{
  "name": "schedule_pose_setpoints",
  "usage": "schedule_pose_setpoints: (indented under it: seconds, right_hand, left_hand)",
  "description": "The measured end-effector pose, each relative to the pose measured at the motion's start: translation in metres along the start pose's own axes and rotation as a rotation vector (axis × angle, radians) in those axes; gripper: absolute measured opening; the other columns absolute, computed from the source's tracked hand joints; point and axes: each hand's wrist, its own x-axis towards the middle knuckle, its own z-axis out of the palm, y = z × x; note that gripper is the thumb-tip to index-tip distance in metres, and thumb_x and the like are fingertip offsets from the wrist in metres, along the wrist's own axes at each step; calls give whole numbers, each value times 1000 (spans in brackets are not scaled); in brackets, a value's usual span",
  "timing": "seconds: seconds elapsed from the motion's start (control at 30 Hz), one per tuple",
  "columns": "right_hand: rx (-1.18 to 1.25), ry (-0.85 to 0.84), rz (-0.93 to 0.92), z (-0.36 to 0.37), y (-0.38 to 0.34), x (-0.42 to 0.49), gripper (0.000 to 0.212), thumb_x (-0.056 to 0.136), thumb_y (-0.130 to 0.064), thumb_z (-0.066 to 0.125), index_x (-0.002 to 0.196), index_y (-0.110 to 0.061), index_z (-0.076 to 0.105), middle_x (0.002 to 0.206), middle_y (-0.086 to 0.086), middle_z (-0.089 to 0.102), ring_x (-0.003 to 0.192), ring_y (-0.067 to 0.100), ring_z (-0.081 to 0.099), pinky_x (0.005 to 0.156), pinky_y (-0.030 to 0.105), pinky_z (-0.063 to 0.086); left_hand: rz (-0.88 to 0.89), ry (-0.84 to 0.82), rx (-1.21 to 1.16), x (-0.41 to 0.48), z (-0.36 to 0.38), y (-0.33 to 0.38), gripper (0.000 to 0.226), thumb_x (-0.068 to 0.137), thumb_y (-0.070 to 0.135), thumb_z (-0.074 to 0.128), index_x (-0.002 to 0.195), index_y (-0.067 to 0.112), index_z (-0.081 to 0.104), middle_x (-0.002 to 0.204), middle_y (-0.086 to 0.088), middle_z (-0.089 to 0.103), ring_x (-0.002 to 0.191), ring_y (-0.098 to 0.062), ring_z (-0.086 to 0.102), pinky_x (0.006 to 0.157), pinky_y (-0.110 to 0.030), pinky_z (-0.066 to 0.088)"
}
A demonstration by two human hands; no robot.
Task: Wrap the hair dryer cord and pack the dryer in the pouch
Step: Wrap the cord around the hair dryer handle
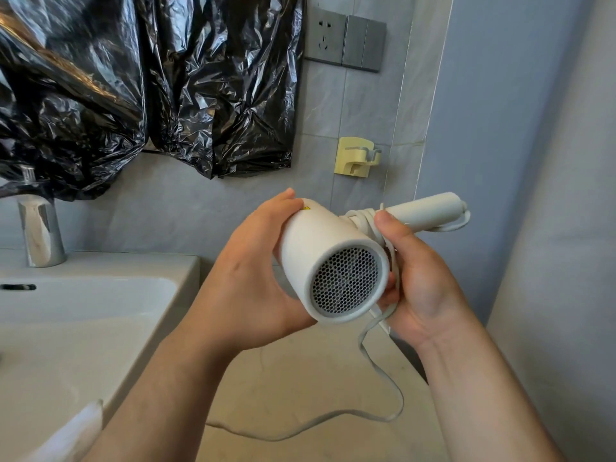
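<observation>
**Hair dryer held in both hands, cord partly wound**

The hair dryer (pixel 333 261) sits at the centre of the frame, held in the air in front of a grey tiled wall (pixel 233 211). It is white, with its mesh grille turned toward the camera and its handle pointing toward the right edge of the frame.

Observed, largest first:

- Black plastic sheeting (pixel 133 88) covers the upper left of the frame, crumpled and glossy, hanging against the wall.
- A white sink (pixel 100 295) fills the lower left, with a chrome tap (pixel 40 235) standing on its back rim.
- The left hand (pixel 253 281) is closed round the dryer's barrel from the left side, thumb on top near a small yellow label.
- The right hand (pixel 420 288) grips the dryer where barrel meets handle, thumb pressed on coils of cord; the remaining fingers curl behind the barrel and are mostly hidden.
- The cord (pixel 376 378), white and flat, is wound in several turns around the base of the handle. One loop runs along the underside of the handle to its far end. The loose length drops from under the right hand and trails toward the lower centre of the frame.
- A grey socket and switch plate (pixel 345 40) is fixed to the wall at upper centre.
- A pale yellow wall holder (pixel 356 158) is mounted just above the dryer, not touching it.
</observation>
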Motion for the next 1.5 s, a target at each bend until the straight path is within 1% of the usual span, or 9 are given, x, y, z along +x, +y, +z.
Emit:
schedule_pose_setpoints:
  seconds: [0.07, 0.2, 0.37, 0.7, 1.07, 1.2, 1.33, 1.43, 1.5]
  right_hand:
    - [-73, -30, -15, -1, -4, -5, 52, 66, -43, 73, 108, -15, 57, 51, -9, 56, 39, 6, 33, 35, 15, 27]
    - [-57, -58, -34, 7, -5, -11, 45, 69, -36, 65, 109, -16, 62, 70, 0, 66, 31, 3, 36, 27, 12, 17]
    - [-105, -49, -68, 12, -4, -15, 47, 69, -37, 63, 109, -12, 63, 96, 19, 65, 35, 2, 50, 28, 13, 15]
    - [-41, -60, -67, 15, -1, -16, 32, 66, -32, 69, 96, -20, 64, 78, 2, 58, 38, 3, 31, 33, 13, 19]
    - [-101, 119, -382, 23, -3, -16, 11, 72, -21, 72, 77, -17, 63, 55, 4, 46, 37, 8, 32, 34, 15, 23]
    - [119, 223, -310, 14, -7, -8, 17, 85, -14, 64, 72, -16, 52, 51, -7, 48, 35, 1, 29, 32, 13, 17]
    - [302, 220, -186, 7, -11, -3, 24, 69, -30, 68, 74, -19, 46, 41, -11, 38, 28, 3, 28, 27, 11, 20]
    - [298, 218, -88, 6, -12, -2, 20, 78, -29, 65, 75, -19, 48, 39, -11, 38, 26, 4, 28, 26, 10, 20]
    - [231, 186, -8, 8, -9, -2, 24, 71, -32, 68, 78, -19, 50, 39, -11, 39, 26, 4, 28, 26, 11, 19]
  left_hand:
    - [-24, 26, -79, -1, 0, 3, 93, 52, 48, 79, 134, 30, 40, 140, 16, 48, 133, -3, 45, 104, -17, 38]
    - [-112, 96, -283, -3, 1, 7, 70, 57, 42, 77, 122, 46, 50, 118, 25, 60, 112, 2, 59, 83, -11, 46]
    - [-256, 151, -540, -2, 5, -5, 68, 60, 43, 72, 121, 17, 60, 107, 15, 71, 103, -5, 66, 78, -18, 50]
    - [-452, 279, -1052, 4, 23, 4, 40, 67, 41, 61, 101, 24, 72, 100, -1, 74, 98, -20, 68, 84, -47, 55]
    - [-971, 28, -1063, 10, 14, 29, 58, 86, 67, 45, 111, 19, 68, 85, -13, 74, 73, -38, 70, 44, -31, 52]
    - [-733, -83, -977, 12, 10, 24, 55, 79, 32, 49, 132, 21, 55, 105, -16, 73, 83, -41, 72, 55, -39, 57]
    - [-410, -4, -681, 7, 3, 9, 100, 62, -2, 42, 139, 60, 28, 149, 6, 47, 106, -24, 69, 79, -46, 59]
    - [-44, 6, 46, 2, 7, -3, 98, 75, 22, 72, 149, 50, 15, 164, 8, 7, 147, -12, 26, 111, -39, 37]
    - [92, 22, 262, 1, 11, -3, 89, 71, 52, 70, 147, 29, 29, 162, -3, 17, 151, -18, 15, 116, -37, 23]
